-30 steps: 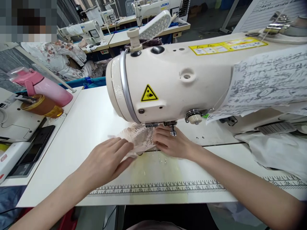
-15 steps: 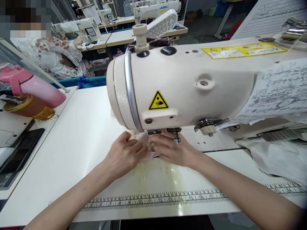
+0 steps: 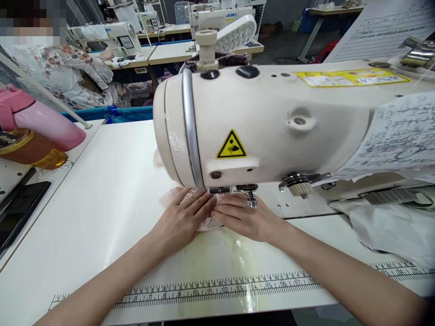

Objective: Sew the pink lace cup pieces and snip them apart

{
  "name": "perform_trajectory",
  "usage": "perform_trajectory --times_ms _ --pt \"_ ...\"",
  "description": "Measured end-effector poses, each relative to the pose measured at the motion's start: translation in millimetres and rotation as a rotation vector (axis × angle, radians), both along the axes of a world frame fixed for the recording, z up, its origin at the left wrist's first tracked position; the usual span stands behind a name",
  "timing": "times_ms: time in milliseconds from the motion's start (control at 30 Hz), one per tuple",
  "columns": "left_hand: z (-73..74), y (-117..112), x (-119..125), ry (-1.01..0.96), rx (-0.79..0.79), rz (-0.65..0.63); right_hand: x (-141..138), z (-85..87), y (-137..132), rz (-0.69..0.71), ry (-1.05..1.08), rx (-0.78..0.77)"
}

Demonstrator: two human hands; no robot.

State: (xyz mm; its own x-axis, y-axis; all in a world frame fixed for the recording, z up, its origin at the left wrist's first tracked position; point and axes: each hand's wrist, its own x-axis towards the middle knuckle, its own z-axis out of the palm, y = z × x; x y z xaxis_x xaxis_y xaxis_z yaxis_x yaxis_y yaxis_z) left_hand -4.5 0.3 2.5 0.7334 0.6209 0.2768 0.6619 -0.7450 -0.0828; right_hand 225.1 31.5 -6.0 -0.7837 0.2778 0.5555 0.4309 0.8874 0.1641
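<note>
A sheer pale pink lace fabric [image 3: 208,223] lies gathered on the table under the head of a cream sewing machine [image 3: 258,122]. My left hand [image 3: 180,217] rests on the lace from the left, fingers stretched out and lying flat. From the right, my right hand [image 3: 246,215] presses on the same lace, its fingers extended side by side toward the left fingertips. Both thumbs are hidden. The machine head covers the needle and presser foot, and some of the right fingers sit behind a small metal thumbscrew [image 3: 251,199].
A printed ruler [image 3: 210,292] runs along the table's front edge. At left are a pink bottle [image 3: 50,122], an amber jar [image 3: 37,149] and a black phone [image 3: 23,208]. White cloth [image 3: 384,231] lies at right. A person in a floral top [image 3: 78,72] sits beyond.
My left hand has uncurled from a bent-finger grip and now lies flat on the lace. More lace shows to its left. The right hand has hardly moved; the view has shifted slightly.
</note>
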Motion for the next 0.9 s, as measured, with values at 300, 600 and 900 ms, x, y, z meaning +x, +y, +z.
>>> perform_trajectory --times_ms 300,600,900 --pt "4.5 6.5 -6.0 -0.045 -0.062 -0.032 -5.6 -5.3 -4.0 0.037 0.056 -0.007" --pt "7.5 13.7 -14.0 -0.07 -0.13 -0.043 -16.8 -13.2 -4.2 0.086 0.035 -0.103" --pt "4.9 15.4 -13.0 -0.066 -0.149 0.0 -17.1 -14.4 -3.4 0.033 -0.002 -0.099"
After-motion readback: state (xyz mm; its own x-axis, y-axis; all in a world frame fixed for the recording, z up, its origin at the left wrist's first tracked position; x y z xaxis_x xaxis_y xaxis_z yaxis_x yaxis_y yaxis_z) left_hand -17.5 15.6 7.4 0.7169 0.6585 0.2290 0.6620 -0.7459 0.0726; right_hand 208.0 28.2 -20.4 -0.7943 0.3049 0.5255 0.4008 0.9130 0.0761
